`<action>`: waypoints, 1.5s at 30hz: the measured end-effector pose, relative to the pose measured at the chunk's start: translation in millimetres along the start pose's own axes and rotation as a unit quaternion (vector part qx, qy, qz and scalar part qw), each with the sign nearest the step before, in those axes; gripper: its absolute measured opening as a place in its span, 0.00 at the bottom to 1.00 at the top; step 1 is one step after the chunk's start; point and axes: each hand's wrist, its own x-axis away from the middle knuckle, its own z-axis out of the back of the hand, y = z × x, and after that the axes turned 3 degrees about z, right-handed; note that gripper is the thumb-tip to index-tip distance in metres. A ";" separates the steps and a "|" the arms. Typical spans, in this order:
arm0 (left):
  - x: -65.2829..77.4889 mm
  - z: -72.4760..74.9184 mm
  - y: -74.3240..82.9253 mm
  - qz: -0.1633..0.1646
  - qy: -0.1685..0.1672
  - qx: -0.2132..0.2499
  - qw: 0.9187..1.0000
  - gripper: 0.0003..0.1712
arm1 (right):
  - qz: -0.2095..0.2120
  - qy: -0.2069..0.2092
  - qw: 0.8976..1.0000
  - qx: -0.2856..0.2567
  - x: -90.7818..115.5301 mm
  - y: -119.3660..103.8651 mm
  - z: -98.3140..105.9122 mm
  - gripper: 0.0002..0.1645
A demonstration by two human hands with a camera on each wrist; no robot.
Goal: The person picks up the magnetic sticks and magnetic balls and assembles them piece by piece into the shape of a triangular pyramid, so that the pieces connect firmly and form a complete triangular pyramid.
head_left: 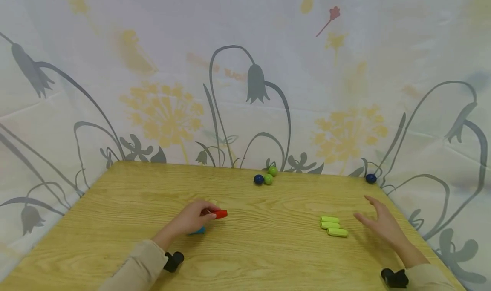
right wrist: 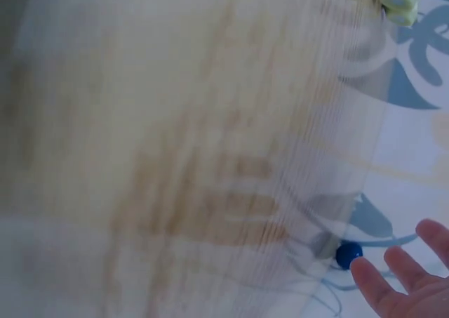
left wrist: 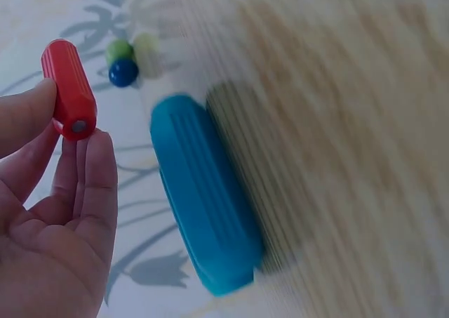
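Between thumb and fingers, my left hand (head_left: 195,216) pinches a short red ribbed plastic piece (left wrist: 69,86) with a small hole in its end. A similar blue ribbed piece (left wrist: 203,199) lies on the table below that hand, partly hidden by it in the head view. On the right, my right hand (head_left: 385,225) hovers with fingers spread and holds nothing. Just left of it, three yellow-green pieces (head_left: 333,226) of like shape lie side by side on the table.
Along the back of the wooden table (head_left: 245,257) sit a dark blue ball (head_left: 258,180) and two green balls (head_left: 268,179). Another dark blue ball (head_left: 371,178) is at the back right corner. A flower-printed curtain (head_left: 238,125) hangs behind the table and along its sides.
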 end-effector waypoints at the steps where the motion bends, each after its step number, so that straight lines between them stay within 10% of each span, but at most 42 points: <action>1: -1.1 -2.1 1.6 -0.002 -0.005 0.004 1.000 0.13 | -0.001 0.000 1.000 -0.001 -2.6 1.9 0.3 0.49; 11: -10.7 -22.2 19.9 -0.037 -0.041 0.039 0.998 0.12 | 0.009 -0.002 1.000 0.002 -30.5 12.3 1.9 0.49; 34: -3.7 -73.7 39.8 0.024 -0.145 0.093 0.985 0.06 | -0.013 0.005 1.000 -0.003 -81.5 67.8 25.0 0.44; 45: 11.3 -77.1 40.0 0.048 -0.210 0.164 0.963 0.06 | 0.003 -0.001 1.000 0.021 -92.8 108.6 32.9 0.43</action>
